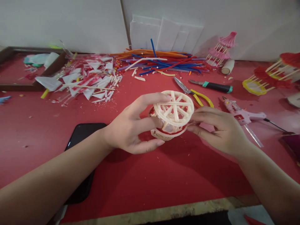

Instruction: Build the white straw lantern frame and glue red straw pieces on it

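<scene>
Between my two hands, over the red tabletop, is a small round model [173, 107] made of cream pipe cleaners. Its top is a ring with crossing spokes like a wheel; a second cream ring and a red band show lower down. My left hand [134, 123] grips it from the left, index finger on the top ring and thumb by the lower ring. On the other side, my right hand [215, 126] has its fingertips pinched at the model's right edge. Whatever lies between those right fingertips is hidden.
Pliers with yellow handles [202, 97], a black-and-teal cutter [217, 87] and a pink glue gun [243, 115] lie to the right. Pipe cleaners [164, 64] and white-and-red scraps [86, 78] spread along the back. A phone [82, 190] rests under my left forearm. Tiered models [220, 51] stand back right.
</scene>
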{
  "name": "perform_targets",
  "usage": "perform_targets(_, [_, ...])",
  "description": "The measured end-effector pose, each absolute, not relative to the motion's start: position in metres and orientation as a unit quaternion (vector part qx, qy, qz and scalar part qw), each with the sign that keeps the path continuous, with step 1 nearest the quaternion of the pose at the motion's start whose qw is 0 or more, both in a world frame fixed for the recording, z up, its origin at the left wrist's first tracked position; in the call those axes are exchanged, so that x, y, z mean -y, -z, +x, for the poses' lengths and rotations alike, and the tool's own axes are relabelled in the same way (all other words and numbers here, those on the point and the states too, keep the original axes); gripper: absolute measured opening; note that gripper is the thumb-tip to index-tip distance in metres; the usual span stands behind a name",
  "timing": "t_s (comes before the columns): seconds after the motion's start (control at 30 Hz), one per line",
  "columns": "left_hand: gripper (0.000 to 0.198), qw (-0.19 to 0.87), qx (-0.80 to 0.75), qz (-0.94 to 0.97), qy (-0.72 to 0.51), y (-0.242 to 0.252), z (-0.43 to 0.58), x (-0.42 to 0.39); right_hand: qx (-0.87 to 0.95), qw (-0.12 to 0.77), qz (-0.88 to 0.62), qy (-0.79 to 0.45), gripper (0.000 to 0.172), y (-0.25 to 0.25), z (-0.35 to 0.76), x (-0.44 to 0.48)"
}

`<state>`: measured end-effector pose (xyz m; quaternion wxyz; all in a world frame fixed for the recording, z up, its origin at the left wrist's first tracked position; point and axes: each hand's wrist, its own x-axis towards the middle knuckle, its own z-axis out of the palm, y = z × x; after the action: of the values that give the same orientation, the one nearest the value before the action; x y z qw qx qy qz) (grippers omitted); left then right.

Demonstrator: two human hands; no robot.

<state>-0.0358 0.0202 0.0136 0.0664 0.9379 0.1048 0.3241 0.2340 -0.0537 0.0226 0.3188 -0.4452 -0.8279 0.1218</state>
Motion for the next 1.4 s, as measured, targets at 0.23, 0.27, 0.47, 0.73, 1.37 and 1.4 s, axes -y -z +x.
perform_targets(0.23, [0.018,0.040,-0.075,0.905,-0.416,-0.012,-0.034,-0.026,0.810,0.333,-0.452,-0.170,0.012,-0.021,0.232,0.057])
perform_targets(0.27, [0.018,0.026,-0.091,0.895,-0.436,-0.013,-0.035,-0.026,0.808,0.336,-0.454,-0.169,0.012,-0.020,0.231,0.058])
perform_targets(0.47, [0.009,-0.123,-0.114,0.853,-0.495,-0.021,-0.034,-0.014,0.793,0.350,-0.478,-0.144,0.014,-0.019,0.221,0.063])
perform_targets(0.73, [0.011,-0.189,-0.103,0.891,-0.400,-0.027,-0.025,-0.002,0.780,0.366,-0.500,-0.089,0.015,-0.019,0.206,0.069])
perform_targets(1.37, [0.019,-0.222,-0.191,0.877,-0.382,-0.019,-0.030,-0.007,0.776,0.396,-0.482,-0.092,0.015,-0.013,0.202,0.067])
perform_targets(1.4, [0.018,-0.214,-0.190,0.881,-0.377,-0.018,-0.030,-0.007,0.776,0.396,-0.482,-0.095,0.015,-0.013,0.202,0.067])
